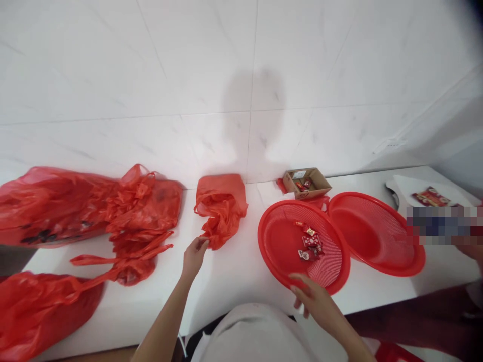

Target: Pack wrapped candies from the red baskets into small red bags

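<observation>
The left hand (195,254) is closed on the near edge of a red plastic bag (224,221), pinching it between thumb and fingers. The bag lies crumpled on the white worktop (234,274), its far part spread flat toward the tiled wall (169,90). The right hand (311,295) is partly open, with the fingers loosely bent, at the near rim of the left-hand red basket (277,241); contact with the rim cannot be confirmed. Several small wrapped packets (311,241) lie inside this basket, right of its centre. A second red basket (377,241) stands immediately to the right, partly overlapped by the first. A cardboard box (320,188) containing small packets is positioned behind the first basket. Bulging red bags (60,206) occupy the left end of the worktop. At the right edge, another person's hand (470,251) is partly visible.
</observation>
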The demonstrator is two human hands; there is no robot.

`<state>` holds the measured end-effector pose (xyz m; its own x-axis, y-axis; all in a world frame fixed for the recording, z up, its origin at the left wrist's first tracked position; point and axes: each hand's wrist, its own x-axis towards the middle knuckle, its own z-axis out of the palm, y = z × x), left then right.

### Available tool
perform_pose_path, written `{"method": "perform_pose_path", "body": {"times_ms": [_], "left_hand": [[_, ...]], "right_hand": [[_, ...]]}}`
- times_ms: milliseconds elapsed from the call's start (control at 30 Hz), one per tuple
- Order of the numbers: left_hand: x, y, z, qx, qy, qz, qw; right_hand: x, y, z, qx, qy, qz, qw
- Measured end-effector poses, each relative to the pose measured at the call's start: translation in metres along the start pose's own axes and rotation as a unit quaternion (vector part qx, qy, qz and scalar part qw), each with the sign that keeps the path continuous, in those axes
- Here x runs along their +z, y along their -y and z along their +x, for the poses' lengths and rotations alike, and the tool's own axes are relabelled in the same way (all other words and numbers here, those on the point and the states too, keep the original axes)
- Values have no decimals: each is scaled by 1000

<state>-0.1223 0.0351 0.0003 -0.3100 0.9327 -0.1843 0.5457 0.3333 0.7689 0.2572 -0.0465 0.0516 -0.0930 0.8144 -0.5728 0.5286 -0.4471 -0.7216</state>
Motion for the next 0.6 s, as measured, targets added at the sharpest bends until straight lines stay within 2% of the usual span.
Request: {"method": "perform_pose_path", "body": {"times_ms": [100, 233, 333, 367, 433, 533, 600], "left_hand": [[-2, 4, -19, -4, -7, -39, 999], [10, 3, -26, 1, 0, -53, 999], [24, 6, -36, 8, 32, -42, 999], [28, 9, -42, 6, 46, -34, 998], [36, 18, -56, -8, 79, -17, 997], [44, 34, -76, -43, 129, -1, 991], [45, 44, -83, -67, 143, 3, 987]], "right_hand": [[25, 39, 26, -81, -7, 15, 997], [78, 78, 67, -176, 11, 7, 984], [110, 95, 93, -271, -72, -86, 956], [117, 97, 102, -302, -98, -116, 941], [129, 94, 118, -319, -104, -154, 929], [141, 78, 138, -257, -69, -170, 949], [146, 64, 145, -220, -62, -171, 958]]}}
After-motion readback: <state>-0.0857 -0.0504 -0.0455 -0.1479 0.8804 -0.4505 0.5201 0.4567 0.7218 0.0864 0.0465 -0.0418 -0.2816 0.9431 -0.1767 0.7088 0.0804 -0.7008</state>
